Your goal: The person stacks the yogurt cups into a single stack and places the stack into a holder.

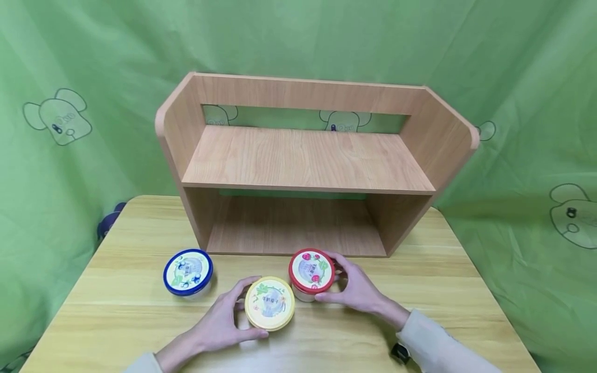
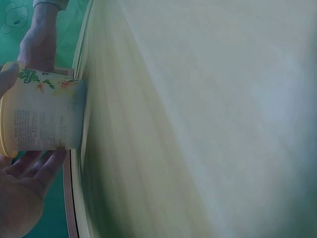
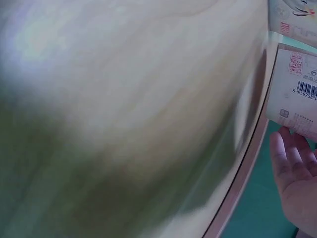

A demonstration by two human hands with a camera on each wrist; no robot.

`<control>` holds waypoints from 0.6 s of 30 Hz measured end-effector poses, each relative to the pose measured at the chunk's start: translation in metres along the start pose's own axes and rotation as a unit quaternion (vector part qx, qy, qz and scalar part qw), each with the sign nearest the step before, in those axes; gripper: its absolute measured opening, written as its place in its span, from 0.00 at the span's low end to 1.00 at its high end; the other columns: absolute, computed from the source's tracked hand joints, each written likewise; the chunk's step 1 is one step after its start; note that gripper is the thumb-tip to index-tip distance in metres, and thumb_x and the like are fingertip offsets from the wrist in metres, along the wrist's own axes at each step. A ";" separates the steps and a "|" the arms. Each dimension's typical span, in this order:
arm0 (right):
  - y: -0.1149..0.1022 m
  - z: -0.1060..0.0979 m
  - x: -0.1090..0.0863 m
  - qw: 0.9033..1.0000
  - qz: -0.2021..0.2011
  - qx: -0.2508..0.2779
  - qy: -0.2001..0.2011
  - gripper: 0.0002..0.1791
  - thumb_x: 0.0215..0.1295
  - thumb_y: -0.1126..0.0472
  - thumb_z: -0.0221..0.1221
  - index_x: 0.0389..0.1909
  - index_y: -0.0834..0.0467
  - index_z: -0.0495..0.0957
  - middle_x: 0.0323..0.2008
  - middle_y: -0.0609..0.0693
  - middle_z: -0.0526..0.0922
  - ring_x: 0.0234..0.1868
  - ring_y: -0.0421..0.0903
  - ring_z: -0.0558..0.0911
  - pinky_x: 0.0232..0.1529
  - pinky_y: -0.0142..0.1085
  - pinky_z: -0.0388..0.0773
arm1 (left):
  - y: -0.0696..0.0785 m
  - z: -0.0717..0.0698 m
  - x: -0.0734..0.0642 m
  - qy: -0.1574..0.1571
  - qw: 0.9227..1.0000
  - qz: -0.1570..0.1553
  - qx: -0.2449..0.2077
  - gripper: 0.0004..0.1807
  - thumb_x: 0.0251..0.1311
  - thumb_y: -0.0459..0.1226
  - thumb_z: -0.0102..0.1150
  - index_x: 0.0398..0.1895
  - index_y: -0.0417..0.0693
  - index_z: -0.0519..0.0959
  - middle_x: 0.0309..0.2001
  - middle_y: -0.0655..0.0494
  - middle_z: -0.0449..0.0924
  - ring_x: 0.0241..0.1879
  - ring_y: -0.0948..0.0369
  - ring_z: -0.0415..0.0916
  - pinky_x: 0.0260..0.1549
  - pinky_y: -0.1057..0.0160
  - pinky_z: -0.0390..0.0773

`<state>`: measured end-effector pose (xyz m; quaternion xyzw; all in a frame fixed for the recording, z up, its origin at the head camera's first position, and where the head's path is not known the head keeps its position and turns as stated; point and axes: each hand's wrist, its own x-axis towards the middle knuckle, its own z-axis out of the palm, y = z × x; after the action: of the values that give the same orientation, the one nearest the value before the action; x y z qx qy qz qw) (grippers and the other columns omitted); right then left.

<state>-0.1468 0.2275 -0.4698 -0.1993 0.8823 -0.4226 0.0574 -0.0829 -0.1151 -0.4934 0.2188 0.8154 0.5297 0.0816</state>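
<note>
Three round paper tubs with printed lids are in front of the shelf in the head view. My left hand [image 1: 219, 321] grips the yellow-lidded tub [image 1: 269, 303], thumb at its near side and fingers round the far side. Close beside it, my right hand [image 1: 358, 291] holds the red-lidded tub [image 1: 311, 271] from the right. Farther left, the blue-lidded tub [image 1: 188, 272] stands untouched on the table. The left wrist view shows the yellow-lidded tub's printed side [image 2: 49, 114] between thumb and fingers. In the right wrist view, fingertips touch the red-lidded tub's side [image 3: 297, 89], its lid out of frame.
A two-tier wooden shelf [image 1: 308, 160] stands behind the tubs at the back of the light wood table [image 1: 112, 311]. Green cloth [image 1: 84, 171] with printed cartoon heads hangs behind and at both sides. A dark watch-like band [image 1: 400, 353] is on the right wrist.
</note>
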 end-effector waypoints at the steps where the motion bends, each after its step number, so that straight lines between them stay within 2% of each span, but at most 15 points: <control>1: -0.001 -0.001 0.000 1.000 0.000 -0.001 0.000 0.53 0.50 0.46 0.82 0.75 0.56 0.67 0.63 0.52 0.82 0.58 0.48 0.81 0.58 0.42 0.86 | 0.000 0.000 0.000 -0.001 1.000 0.001 0.000 0.56 0.47 0.53 0.84 0.78 0.57 0.62 0.71 0.56 0.78 0.68 0.55 0.78 0.67 0.55 0.84; 6: -0.010 -0.010 0.000 1.000 -0.015 -0.002 0.002 0.53 0.50 0.47 0.82 0.75 0.56 0.67 0.64 0.52 0.82 0.57 0.47 0.82 0.56 0.36 0.87 | 0.000 0.000 0.001 -0.002 1.000 0.006 -0.003 0.56 0.47 0.53 0.84 0.78 0.57 0.62 0.71 0.56 0.77 0.68 0.55 0.78 0.67 0.54 0.83; 18: -0.031 -0.025 0.003 0.997 -0.072 0.003 0.009 0.51 0.50 0.50 0.82 0.74 0.53 0.68 0.63 0.50 0.83 0.55 0.38 0.81 0.53 0.34 0.88 | -0.001 0.000 0.000 0.000 1.000 0.012 -0.003 0.56 0.47 0.53 0.84 0.78 0.57 0.62 0.71 0.56 0.78 0.68 0.57 0.78 0.67 0.55 0.84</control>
<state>-0.1469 0.2268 -0.4297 -0.2585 0.8647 -0.4302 0.0191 -0.0835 -0.1151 -0.4944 0.2284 0.8112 0.5330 0.0753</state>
